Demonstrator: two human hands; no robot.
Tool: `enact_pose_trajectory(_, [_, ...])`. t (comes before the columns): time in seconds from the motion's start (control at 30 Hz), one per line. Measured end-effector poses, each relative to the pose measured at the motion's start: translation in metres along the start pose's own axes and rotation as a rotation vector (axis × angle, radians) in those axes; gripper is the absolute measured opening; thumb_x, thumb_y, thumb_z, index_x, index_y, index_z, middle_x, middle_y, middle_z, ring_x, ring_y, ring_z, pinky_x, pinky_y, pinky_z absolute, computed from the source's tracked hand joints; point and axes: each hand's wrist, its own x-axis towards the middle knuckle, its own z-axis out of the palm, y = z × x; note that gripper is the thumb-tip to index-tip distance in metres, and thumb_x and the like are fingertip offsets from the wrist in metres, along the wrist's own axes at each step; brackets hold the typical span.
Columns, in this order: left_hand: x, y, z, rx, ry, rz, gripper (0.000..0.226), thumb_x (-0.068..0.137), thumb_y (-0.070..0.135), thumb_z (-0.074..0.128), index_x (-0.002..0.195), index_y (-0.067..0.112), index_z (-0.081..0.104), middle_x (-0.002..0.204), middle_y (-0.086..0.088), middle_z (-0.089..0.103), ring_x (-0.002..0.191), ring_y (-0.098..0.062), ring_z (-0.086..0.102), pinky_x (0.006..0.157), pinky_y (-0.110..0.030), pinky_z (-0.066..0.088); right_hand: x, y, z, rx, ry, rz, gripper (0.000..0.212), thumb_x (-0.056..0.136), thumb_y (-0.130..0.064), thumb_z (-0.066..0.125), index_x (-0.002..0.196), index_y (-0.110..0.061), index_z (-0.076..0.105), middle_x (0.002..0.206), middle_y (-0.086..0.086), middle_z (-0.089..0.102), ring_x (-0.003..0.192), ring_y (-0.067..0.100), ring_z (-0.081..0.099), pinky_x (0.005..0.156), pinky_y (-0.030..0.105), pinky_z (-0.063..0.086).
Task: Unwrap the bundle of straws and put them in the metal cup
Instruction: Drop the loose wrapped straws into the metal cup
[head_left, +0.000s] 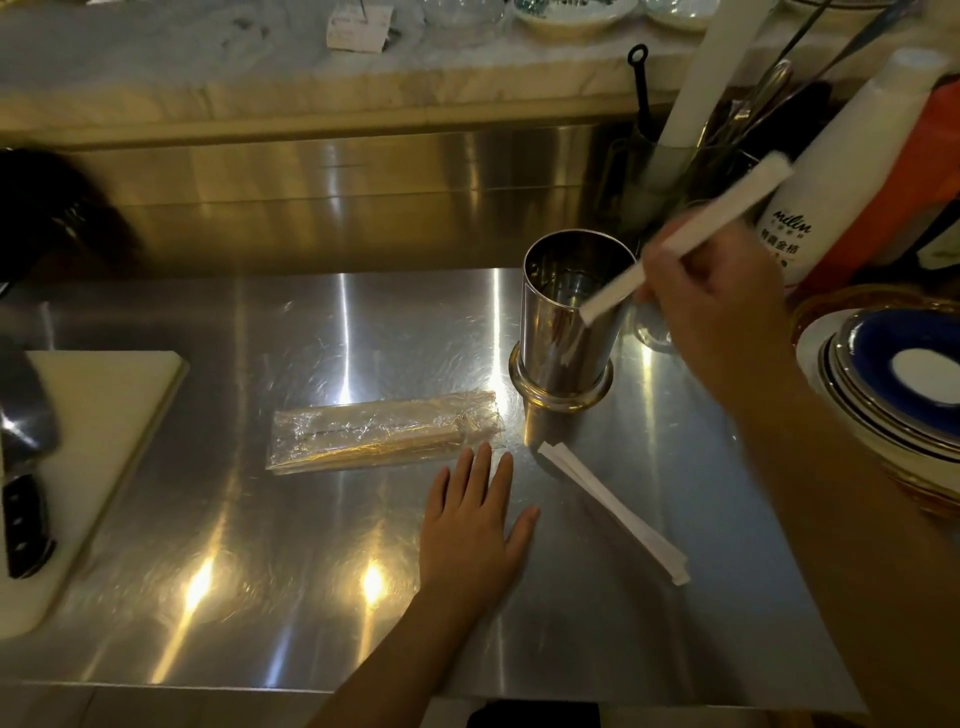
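Right hand (711, 306) gripped a white-wrapped straw (685, 239), tilted, lower end over the rim of the metal cup (569, 332); fingers hidden behind the hand. Left hand (475, 525) lay open and flat on the steel desk (311, 571), just beside the clear plastic wrapper (384, 436), contents hard to read. More wrapped straws (615, 512) lay near the cup

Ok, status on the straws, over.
Right hand holds white paper-wrapped straw above shiny metal cup. Left hand flat, empty. White straws on counter; plastic-wrapped bundle nearby.
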Motion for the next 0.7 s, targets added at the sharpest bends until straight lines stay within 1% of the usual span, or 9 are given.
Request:
enact_pose_trajectory(0.1, [0.0,0.0,0.0,-0.009,-0.001,-0.003,0.064,0.089,0.061,0.013,0.145,0.031,0.002,0.158,0.0,0.003,0.144,-0.018,-0.006,0.116,-0.038,-0.008,0.031,-0.006,0.01,-0.065,0.078,-0.029,0.02,0.093,-0.017,0.048,0.108,-0.005,0.054,0.095,0.004,0.062,0.084,0.005,0.06,0.065,0.009,0.049])
enact_pose_trajectory(0.17, [0.001,0.0,0.001,-0.006,0.001,-0.002,0.065,0.089,0.062,0.012,0.145,0.031,0.003,0.158,0.0,0.004,0.144,-0.018,-0.005,0.116,-0.038,-0.007,0.048,0.0,0.024,-0.196,-0.048,0.03,0.021,0.092,-0.017,0.05,0.11,-0.006,0.054,0.106,0.01,0.062,0.093,0.014,0.06,0.07,0.014,0.05])
enact_pose_trajectory(0.2, [0.001,0.0,0.001,-0.001,0.002,0.0,0.065,0.089,0.063,0.011,0.145,0.03,0.003,0.158,0.0,0.004,0.144,-0.018,-0.005,0.116,-0.039,-0.008,0.055,0.005,0.032,-0.303,-0.158,0.062,0.022,0.092,-0.018,0.051,0.11,-0.007,0.055,0.107,0.012,0.062,0.094,0.018,0.06,0.075,0.021,0.051])
enact_pose_trajectory(0.27, [0.001,-0.001,0.002,0.005,0.007,-0.001,0.066,0.088,0.063,0.011,0.145,0.03,0.004,0.158,0.0,0.005,0.144,-0.019,-0.004,0.115,-0.039,-0.01,0.063,0.014,0.044,-0.535,-0.373,0.093,0.023,0.09,-0.022,0.055,0.111,-0.011,0.056,0.105,0.011,0.063,0.09,0.022,0.059,0.078,0.035,0.049])
enact_pose_trajectory(0.33, [0.001,-0.001,0.002,0.012,0.009,-0.005,0.066,0.087,0.064,0.008,0.145,0.031,0.003,0.158,0.001,0.005,0.144,-0.018,-0.004,0.114,-0.039,-0.011,0.067,0.021,0.052,-0.68,-0.5,0.079,0.028,0.088,-0.025,0.057,0.114,-0.013,0.056,0.104,0.01,0.064,0.081,0.02,0.056,0.073,0.035,0.045])
enact_pose_trajectory(0.43, [0.002,-0.001,0.004,0.013,0.015,-0.004,0.068,0.085,0.066,0.004,0.145,0.031,0.004,0.158,0.001,0.006,0.144,-0.018,-0.003,0.113,-0.039,-0.011,0.069,0.021,0.057,-0.732,-0.538,0.065,0.029,0.088,-0.031,0.058,0.112,-0.015,0.058,0.097,0.007,0.064,0.074,0.017,0.053,0.068,0.033,0.041])
enact_pose_trajectory(0.53, [0.002,-0.002,0.005,0.009,0.025,-0.004,0.068,0.086,0.066,0.006,0.144,0.031,0.006,0.157,0.001,0.008,0.144,-0.018,-0.003,0.113,-0.04,-0.011,0.064,0.016,0.053,-0.702,-0.473,0.056,0.021,0.09,-0.032,0.054,0.102,-0.015,0.06,0.09,0.002,0.06,0.073,0.016,0.053,0.067,0.033,0.039])
enact_pose_trajectory(0.63, [0.002,-0.003,0.007,0.015,0.03,-0.002,0.066,0.088,0.065,0.01,0.144,0.031,0.007,0.157,0.0,0.01,0.142,-0.017,-0.004,0.113,-0.041,-0.011,0.05,0.009,0.04,-0.451,-0.19,0.005,0.019,0.093,-0.025,0.05,0.105,-0.012,0.057,0.089,0.005,0.059,0.08,0.019,0.056,0.071,0.034,0.048])
enact_pose_trajectory(0.7, [0.003,-0.002,0.007,0.019,0.037,0.0,0.066,0.089,0.064,0.013,0.144,0.029,0.014,0.156,-0.002,0.017,0.143,-0.02,0.006,0.113,-0.044,-0.006,0.03,0.005,0.031,-0.264,-0.026,-0.11,0.017,0.092,-0.017,0.051,0.102,-0.005,0.059,0.085,0.01,0.062,0.075,0.019,0.059,0.067,0.029,0.05])
